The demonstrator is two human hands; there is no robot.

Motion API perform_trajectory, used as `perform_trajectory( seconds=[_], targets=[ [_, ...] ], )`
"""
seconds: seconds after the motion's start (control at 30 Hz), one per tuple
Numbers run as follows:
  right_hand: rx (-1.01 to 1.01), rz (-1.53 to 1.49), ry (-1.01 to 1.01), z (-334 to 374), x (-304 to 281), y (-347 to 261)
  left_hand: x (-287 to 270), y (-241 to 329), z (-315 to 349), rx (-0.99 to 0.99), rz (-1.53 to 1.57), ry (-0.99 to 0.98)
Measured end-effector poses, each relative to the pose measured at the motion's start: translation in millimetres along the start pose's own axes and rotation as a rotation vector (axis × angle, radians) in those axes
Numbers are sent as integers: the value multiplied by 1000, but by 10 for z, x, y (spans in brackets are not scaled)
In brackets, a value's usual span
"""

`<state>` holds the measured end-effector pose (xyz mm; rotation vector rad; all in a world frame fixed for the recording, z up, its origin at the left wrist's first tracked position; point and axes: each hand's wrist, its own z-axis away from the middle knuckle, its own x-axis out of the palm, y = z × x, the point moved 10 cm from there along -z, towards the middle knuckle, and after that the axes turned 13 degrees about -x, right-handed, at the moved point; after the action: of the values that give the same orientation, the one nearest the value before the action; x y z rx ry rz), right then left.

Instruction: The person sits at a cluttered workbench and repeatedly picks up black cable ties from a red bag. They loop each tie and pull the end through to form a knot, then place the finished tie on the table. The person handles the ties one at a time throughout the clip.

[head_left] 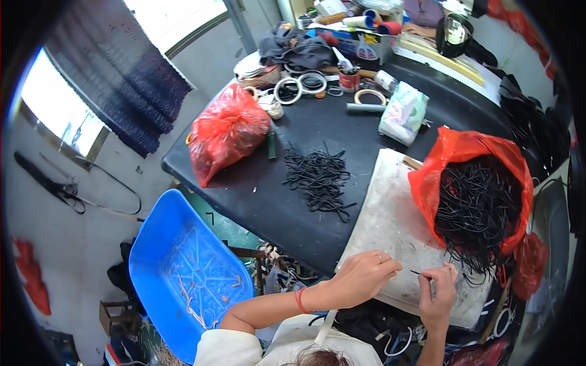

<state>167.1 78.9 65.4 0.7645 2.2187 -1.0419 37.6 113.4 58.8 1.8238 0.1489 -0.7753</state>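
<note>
- Tub of blue plastic (183,268), shallow and oval, sits at far left below the black tabletop (287,207), pale scraps lying in its bottom.
- Knotted red plastic bag (226,131) and a loose pile of black cord pieces (318,178) rest on the tabletop, apart from each other.
- Left hand (361,276), fingers curled and pinched, rests on the worn white work board (384,226).
- Thin black cord (421,274) spans both hands, short and dark (its ends too small to make out); judging by this, one strand is being worked by hand.
- Right hand (438,290) pinches the cord's other end.
- Open red bag of tangled black cords (476,195) lies just beyond on the board.
</note>
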Motion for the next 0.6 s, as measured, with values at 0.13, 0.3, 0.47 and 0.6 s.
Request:
perform_trajectory(
  seconds=[0.13, 0.3, 0.47, 0.6],
  targets=[
    [-82, -56, -37, -115, 225, -313, -14, -5, 168, -45, 174, -20],
    [-57, 3, -12, -33, 92, -229, -89, -141, 166, -125, 211, -85],
    [-94, 27, -9, -136, 94, -365, -35, -176, 170, -227, 364, -113],
    [-157, 9, -72, -291, 164, -467, -33, -357, 212, -370, 375, -229]
  ],
)
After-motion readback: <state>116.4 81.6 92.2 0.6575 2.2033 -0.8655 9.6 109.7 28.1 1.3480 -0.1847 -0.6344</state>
